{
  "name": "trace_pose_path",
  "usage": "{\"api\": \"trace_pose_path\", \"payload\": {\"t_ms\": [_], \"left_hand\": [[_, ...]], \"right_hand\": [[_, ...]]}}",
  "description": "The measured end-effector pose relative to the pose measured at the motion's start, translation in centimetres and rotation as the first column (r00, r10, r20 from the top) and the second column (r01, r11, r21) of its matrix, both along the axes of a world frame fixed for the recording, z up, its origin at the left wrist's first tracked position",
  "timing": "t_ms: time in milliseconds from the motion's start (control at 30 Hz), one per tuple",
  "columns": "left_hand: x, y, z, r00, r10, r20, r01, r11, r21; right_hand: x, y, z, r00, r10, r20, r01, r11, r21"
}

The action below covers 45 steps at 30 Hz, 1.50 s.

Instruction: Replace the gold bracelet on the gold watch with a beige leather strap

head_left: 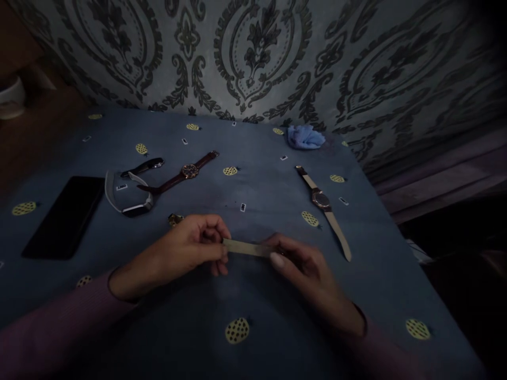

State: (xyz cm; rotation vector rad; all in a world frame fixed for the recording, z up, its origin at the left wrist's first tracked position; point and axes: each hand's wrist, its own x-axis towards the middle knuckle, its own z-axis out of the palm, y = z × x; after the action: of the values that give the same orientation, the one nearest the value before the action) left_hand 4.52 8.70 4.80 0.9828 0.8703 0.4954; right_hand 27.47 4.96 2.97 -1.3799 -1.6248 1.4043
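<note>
Fingers of the left hand (194, 245) pinched one end of a beige strap (246, 248), thumb in front and the others curled. The thumb and index finger of the right hand (309, 269) gripped the opposite end; exact contact there was blurred. The strap was held between the hands, over the tablecloth (269, 295). Its long axis ran left to right, the right end sloping slightly toward the wearer. The strap was flat, narrow and matte. The tablecloth was blue, printed with yellow pineapples. On the right lay a pale-strapped watch (320, 199) with a round case, its tapered end pointing nearward. On the left lay a brown-strapped watch (190, 171), leather-like, and a black, rectangular phone (65, 219). A crumpled blue cloth (304, 137) lay near the wall (257, 58).
</note>
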Motion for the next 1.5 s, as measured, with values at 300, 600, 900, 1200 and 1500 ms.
{"api": "trace_pose_path", "payload": {"t_ms": [300,600,900,1200,1500], "left_hand": [[-0.1,-0.2,-0.3,0.991,-0.126,-0.039,0.124,0.99,-0.06],[-2.9,-0.4,0.6,0.901,0.074,-0.427,0.123,0.902,0.415],[-5.2,-1.8,-2.4,0.631,0.313,-0.71,0.695,0.178,0.696],[-5.7,-1.3,-3.3,0.655,0.205,-0.727,0.683,0.251,0.686],[-6.7,-0.7,-3.2,0.679,0.228,-0.698,0.616,0.342,0.71]], "right_hand": [[-2.7,2.2,0.9,0.958,0.139,-0.251,-0.219,0.919,-0.327],[-3.5,2.4,-0.7,0.968,0.028,-0.248,-0.12,0.923,-0.366],[-3.8,2.1,-0.7,0.983,0.043,-0.181,-0.105,0.932,-0.348],[-4.3,1.6,-1.1,0.985,0.063,-0.163,-0.116,0.933,-0.339],[-4.6,2.0,-1.0,0.989,0.079,-0.125,-0.114,0.947,-0.3]]}}
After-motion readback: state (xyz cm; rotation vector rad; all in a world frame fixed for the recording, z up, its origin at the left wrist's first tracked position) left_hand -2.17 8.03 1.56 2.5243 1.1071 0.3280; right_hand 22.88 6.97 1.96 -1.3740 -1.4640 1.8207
